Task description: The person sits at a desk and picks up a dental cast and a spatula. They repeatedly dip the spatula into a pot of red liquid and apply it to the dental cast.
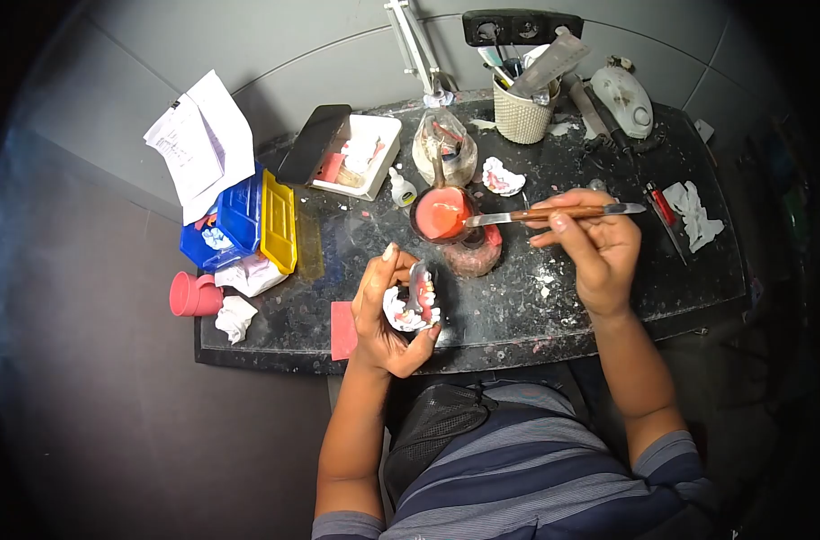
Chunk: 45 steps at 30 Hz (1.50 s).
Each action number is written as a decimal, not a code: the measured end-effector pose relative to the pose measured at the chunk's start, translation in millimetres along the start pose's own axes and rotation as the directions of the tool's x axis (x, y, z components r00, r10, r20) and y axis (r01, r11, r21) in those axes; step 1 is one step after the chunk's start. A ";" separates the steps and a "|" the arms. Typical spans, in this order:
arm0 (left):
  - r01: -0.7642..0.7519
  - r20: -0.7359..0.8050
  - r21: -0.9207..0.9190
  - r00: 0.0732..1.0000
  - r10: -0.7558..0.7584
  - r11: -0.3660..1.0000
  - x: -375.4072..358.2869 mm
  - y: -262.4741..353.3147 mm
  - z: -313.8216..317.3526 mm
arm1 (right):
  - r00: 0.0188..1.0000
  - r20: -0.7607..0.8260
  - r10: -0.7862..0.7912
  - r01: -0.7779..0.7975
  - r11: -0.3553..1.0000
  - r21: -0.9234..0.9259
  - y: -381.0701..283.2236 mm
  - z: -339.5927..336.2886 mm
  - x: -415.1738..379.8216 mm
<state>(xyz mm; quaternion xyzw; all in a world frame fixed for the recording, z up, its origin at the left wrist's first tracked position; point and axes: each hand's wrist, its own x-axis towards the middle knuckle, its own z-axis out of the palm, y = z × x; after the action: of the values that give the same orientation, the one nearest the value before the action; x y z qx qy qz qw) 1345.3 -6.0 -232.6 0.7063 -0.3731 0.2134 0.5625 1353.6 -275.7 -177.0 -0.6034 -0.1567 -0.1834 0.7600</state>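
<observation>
My left hand (378, 315) is closed around a dental cast (412, 304) with pink wax and white teeth on it, held above the table's front edge. My right hand (601, 250) grips a wax knife (540, 214) by its brown handle, pen-like. Its metal blade points left and reaches the edge of a small round pan of glossy pink wax (442, 212); whether the tip touches the wax is hard to tell. Below the pan sits a round, pink-stained base (471, 257). A pink wax sheet (342, 329) lies beside my left hand, partly behind it.
Behind the pan are a glass vessel (445, 148), a small bottle (402, 187) and another dental cast (503, 177). A white box (381, 148), blue and yellow bins (278, 225) and a pink cup (194, 294) stand left. A tool basket (521, 115) and red-handled tool (664, 207) are right.
</observation>
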 end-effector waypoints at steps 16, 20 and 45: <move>-0.015 0.026 0.027 1.000 0.014 1.000 0.8 3.1 -0.8 | 0.967 0.254 0.029 -0.027 1.000 -0.012 5.2 19.8 -28.0; -0.023 0.038 0.018 0.999 0.022 1.000 2.0 2.3 -0.6 | 0.963 0.270 0.007 -0.004 1.000 -0.012 3.8 17.9 -27.4; -0.005 0.015 0.016 1.000 0.004 1.000 3.9 4.5 3.0 | 0.961 0.272 -0.060 0.089 0.991 -0.098 -1.1 15.5 -23.2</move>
<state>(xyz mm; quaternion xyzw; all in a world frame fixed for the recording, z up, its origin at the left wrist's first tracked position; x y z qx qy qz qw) 1344.0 -10.4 -227.7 0.7116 -0.3771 0.2124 0.5535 1332.3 -258.7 -183.2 -0.6569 -0.2705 -0.1368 0.6903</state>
